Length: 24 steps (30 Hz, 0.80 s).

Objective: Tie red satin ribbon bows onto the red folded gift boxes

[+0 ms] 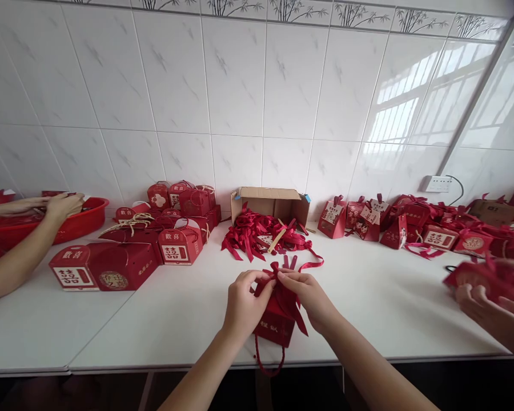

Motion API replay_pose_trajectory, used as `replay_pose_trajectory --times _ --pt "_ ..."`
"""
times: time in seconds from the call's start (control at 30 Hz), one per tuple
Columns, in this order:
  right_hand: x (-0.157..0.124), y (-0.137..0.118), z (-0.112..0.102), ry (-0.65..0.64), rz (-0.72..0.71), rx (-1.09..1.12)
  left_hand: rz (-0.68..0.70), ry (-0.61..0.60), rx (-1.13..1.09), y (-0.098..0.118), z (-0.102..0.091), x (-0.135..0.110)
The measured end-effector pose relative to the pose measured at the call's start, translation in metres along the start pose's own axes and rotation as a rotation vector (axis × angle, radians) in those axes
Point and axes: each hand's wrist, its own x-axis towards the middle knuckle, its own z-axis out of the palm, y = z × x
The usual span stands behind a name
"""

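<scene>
- Bare forearms (209, 365) rise from 6 o'clock, ending in the left hand (245, 305) and right hand (310, 297), which pinch narrowly, thumb to finger, on a red satin ribbon (288, 302).
- Beneath them, the red gift box (274, 328), centre of this clock, sits at the table's near edge; a red cord loop (269, 372) hangs past that edge.
- Knotting or shaping a bow seems to be the step in hand; next, I judge, both pinches call for an even, gentle pull.
- At 12 o'clock, a cardboard carton (270, 193) spills loose ribbons (255, 228) onto the white table (175, 325).
- Toward 10: double-happiness boxes (124, 267), then a red basin (100, 212) beneath a co-worker's hands (66, 206).
- At 1, small ribbon-topped boxes (332, 221); at 3, another person's blurred hand (477, 302).
- Behind, marbled wall tiles (235, 103) carry a bamboo border (297, 11); a socket (437, 184) lies between 1 and 2.
</scene>
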Motion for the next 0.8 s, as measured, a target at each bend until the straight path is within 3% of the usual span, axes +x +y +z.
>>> replay_pose_trajectory --times 0.47,0.67,0.8 --pt "-0.0030 -0.0006 0.0032 0.023 0.000 -0.011 0.038 0.025 -0.014 0.0013 0.0031 0.0011" --pt "-0.0068 -0.0003 0.0059 0.050 -0.051 -0.123 -0.010 -0.009 0.015 0.0017 0.0025 0.0022" --pt "-0.0101 -0.0016 0.0054 0.052 -0.007 -0.157 -0.054 -0.044 0.027 0.0002 -0.0013 0.0044"
